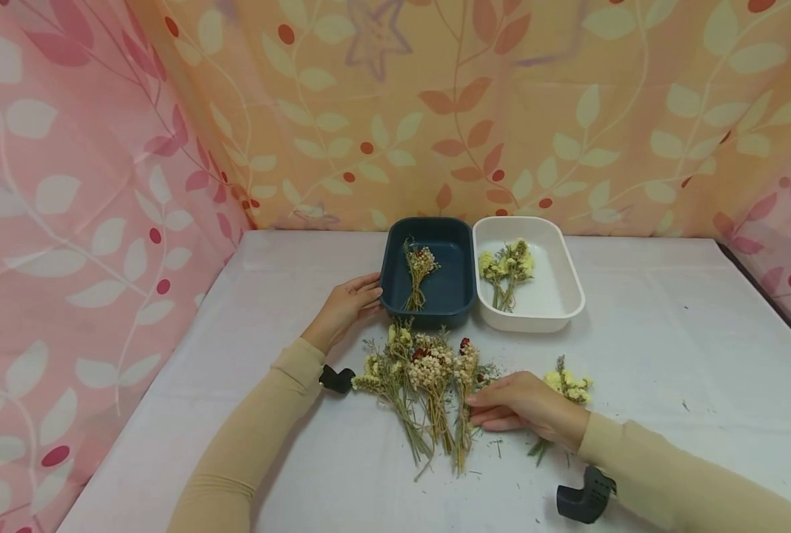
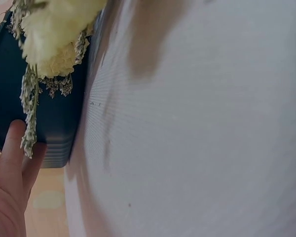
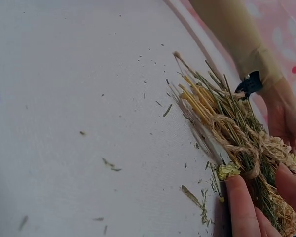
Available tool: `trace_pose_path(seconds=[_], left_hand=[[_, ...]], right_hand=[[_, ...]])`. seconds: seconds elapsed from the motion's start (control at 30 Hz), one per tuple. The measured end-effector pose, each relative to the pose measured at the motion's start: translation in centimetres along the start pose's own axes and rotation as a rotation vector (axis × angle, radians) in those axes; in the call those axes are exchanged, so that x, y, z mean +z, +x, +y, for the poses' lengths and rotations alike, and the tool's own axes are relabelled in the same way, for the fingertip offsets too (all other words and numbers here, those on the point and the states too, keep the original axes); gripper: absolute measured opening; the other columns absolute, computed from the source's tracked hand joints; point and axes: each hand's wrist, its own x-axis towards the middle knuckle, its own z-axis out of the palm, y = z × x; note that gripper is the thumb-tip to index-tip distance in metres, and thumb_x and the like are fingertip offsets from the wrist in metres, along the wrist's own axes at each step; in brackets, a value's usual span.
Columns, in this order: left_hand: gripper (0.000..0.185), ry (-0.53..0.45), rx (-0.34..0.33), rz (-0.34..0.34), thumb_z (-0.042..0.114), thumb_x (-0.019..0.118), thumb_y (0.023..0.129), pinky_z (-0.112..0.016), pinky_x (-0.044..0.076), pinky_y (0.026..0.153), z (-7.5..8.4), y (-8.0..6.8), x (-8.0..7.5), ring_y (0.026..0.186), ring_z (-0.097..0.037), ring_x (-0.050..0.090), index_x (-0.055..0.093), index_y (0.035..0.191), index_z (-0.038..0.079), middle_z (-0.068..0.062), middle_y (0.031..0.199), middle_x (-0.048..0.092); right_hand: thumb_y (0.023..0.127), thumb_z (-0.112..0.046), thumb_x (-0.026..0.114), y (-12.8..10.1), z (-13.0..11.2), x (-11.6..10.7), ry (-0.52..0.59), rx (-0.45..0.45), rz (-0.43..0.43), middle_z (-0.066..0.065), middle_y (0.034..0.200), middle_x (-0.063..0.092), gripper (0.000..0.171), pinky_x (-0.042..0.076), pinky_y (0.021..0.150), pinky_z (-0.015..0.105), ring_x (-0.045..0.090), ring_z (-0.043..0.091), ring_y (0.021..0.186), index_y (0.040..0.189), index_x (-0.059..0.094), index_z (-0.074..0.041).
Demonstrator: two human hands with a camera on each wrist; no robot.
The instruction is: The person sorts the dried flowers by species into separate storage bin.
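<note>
My left hand (image 1: 347, 305) rests with straightened fingers (image 2: 12, 153) against the outer left wall of the dark blue tray (image 1: 458, 296). One small tied dried flower bouquet (image 1: 421, 274) lies in that tray. At the front of the table, my right hand (image 1: 529, 407) has thumb and fingers on either side of the stems of a twine-tied dried flower bouquet (image 1: 464, 385), pinching it near the tie. This bouquet has cream blossoms and a red flower. Just left of it lie a cream-and-red bouquet (image 1: 432, 366) and a yellow one (image 1: 395, 385).
Beside the blue tray stands a white tray (image 1: 555, 289) with yellow dried flowers (image 1: 510, 266) inside. Another yellow bouquet (image 1: 569, 386) lies partly behind the right hand. Loose plant bits are scattered over the white tablecloth (image 1: 669, 333). A patterned curtain (image 1: 395, 111) hangs behind the table.
</note>
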Motion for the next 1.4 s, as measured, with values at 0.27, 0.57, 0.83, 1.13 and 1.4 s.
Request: trace_pose_path(seconds=[0.27, 0.57, 0.83, 1.13, 1.4], left_hand=[[0.051, 0.007, 0.004, 0.008, 0.012, 0.058, 0.102, -0.034, 0.053, 0.106, -0.1, 0.1, 0.0, 0.134, -0.028, 0.055, 0.044, 0.151, 0.011, -0.011, 0.153, 0.048], [0.052, 0.006, 0.003, 0.013, 0.011, 0.058, 0.102, -0.035, 0.052, 0.107, 0.0, 0.1, 0.0, 0.133, -0.029, 0.055, 0.044, 0.151, 0.011, -0.012, 0.152, 0.048], [0.052, 0.001, -0.012, 0.015, 0.011, 0.059, 0.101, -0.033, 0.053, 0.105, 0.1, 0.0, 0.1, 0.134, -0.028, 0.055, 0.044, 0.151, 0.011, -0.011, 0.152, 0.049], [0.052, -0.002, -0.005, 0.013, 0.012, 0.059, 0.101, -0.034, 0.052, 0.106, 0.0, 0.1, 0.0, 0.133, -0.028, 0.055, 0.044, 0.151, 0.011, -0.011, 0.152, 0.049], [0.052, 0.001, -0.004, 0.011, 0.012, 0.059, 0.101, -0.033, 0.054, 0.104, -0.1, 0.2, 0.0, 0.133, -0.028, 0.055, 0.044, 0.151, 0.011, -0.011, 0.152, 0.05]], right_hand=[[0.086, -0.022, 0.078, 0.5, -0.2, 0.8, -0.059, -0.024, 0.047, 0.007, 0.075, 0.076, 0.031, 0.063, 0.067, 0.026, 0.075, 0.013, 0.068, 0.102, 0.073, 0.006], [0.087, -0.019, 0.077, 0.7, -0.9, 1.6, -0.142, -0.037, 0.087, 0.003, 0.065, 0.073, 0.024, 0.062, 0.058, 0.025, 0.071, 0.009, 0.058, 0.09, 0.074, 0.004], [0.088, -0.018, 0.076, 0.2, -0.9, 0.7, -0.102, -0.037, 0.079, 0.005, 0.072, 0.075, 0.023, 0.063, 0.066, 0.026, 0.072, 0.01, 0.065, 0.095, 0.074, 0.003], [0.088, -0.018, 0.076, -1.6, -2.2, -0.6, -0.065, -0.052, 0.068, 0.004, 0.079, 0.077, 0.027, 0.064, 0.071, 0.027, 0.074, 0.011, 0.072, 0.104, 0.074, 0.003], [0.093, -0.019, 0.07, -2.4, -4.9, -1.6, -0.156, -0.135, 0.047, 0.002, 0.082, 0.077, 0.024, 0.064, 0.076, 0.029, 0.074, 0.011, 0.077, 0.105, 0.074, 0.001]])
